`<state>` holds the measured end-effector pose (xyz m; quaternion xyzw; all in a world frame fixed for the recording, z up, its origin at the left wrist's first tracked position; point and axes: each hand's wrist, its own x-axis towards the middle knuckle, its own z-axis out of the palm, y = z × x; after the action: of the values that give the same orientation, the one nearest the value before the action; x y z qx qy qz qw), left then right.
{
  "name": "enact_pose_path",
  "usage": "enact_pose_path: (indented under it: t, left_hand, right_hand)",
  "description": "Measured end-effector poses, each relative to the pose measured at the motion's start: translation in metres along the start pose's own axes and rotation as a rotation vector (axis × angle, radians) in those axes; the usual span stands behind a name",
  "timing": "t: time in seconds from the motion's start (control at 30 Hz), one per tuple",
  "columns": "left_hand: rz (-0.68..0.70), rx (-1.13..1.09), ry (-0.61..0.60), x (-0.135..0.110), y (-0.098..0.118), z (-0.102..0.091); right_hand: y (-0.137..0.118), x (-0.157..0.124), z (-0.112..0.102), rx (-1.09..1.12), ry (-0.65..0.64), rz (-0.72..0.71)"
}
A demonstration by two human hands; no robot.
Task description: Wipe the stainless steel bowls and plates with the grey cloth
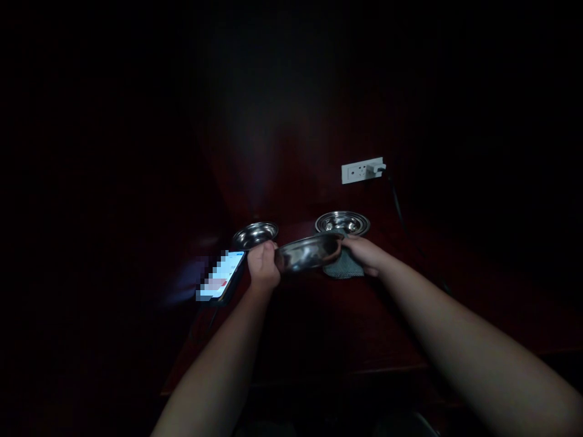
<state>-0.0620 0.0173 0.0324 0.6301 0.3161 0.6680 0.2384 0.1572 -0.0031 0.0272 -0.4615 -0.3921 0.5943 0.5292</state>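
Observation:
A shiny steel bowl [307, 254] is held tilted above the dark red table, between my two hands. My left hand [264, 265] is closed on the bowl's left rim, thumb on top. At the bowl's right side, my right hand [364, 254] is closed on a grey-green cloth [345, 267], which hangs below the fingers and touches the bowl. Behind my left hand sits another steel bowl [255, 234]. Further right, behind the held bowl, lie several nested steel bowls [342, 222]. The fingertips of my right hand are partly hidden by the bowl.
A lit phone [224, 278] lies on the left beside my left hand. On the wall, a white socket plate [357, 172] carries a plugged-in charger [376, 168], whose dark cable [397, 200] runs down to the right. The table's front edge [387, 369] shows faintly; the surroundings are very dark.

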Motion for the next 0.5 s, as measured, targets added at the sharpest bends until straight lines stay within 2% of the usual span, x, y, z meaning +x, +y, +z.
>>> enact_pose_path:
  t: [0.07,0.13,0.2,0.27,0.33,0.37,0.43,0.5]
  left_hand:
    - [0.226,0.076,-0.135,0.0,0.001,-0.005]
    - [0.368,0.124,-0.231,0.0,0.001,-0.008]
    - [0.421,0.149,-0.282,0.001,0.002,-0.008]
    - [0.406,0.144,-0.271,0.001,0.001,-0.004]
    - [0.288,0.084,-0.206,0.0,-0.002,0.003]
    - [0.173,0.015,-0.16,-0.001,-0.003,0.006]
    - [-0.181,-0.199,-0.123,-0.004,-0.007,0.012]
    - [-0.62,-0.439,-0.234,-0.007,-0.01,0.015]
  right_hand:
    - [-0.002,-0.004,-0.001,0.071,-0.069,0.116]
    - [-0.004,-0.006,-0.003,0.106,-0.158,0.188]
    - [-0.003,-0.008,-0.004,0.062,-0.177,0.174]
    - [-0.001,-0.007,-0.004,-0.029,-0.119,0.099]
    - [0.004,-0.005,-0.003,-0.116,-0.052,0.006]
    - [0.006,-0.003,-0.002,-0.154,-0.028,-0.039]
    - [0.009,0.001,-0.001,-0.236,0.016,-0.16]
    - [0.01,0.005,-0.002,-0.38,0.105,-0.296]
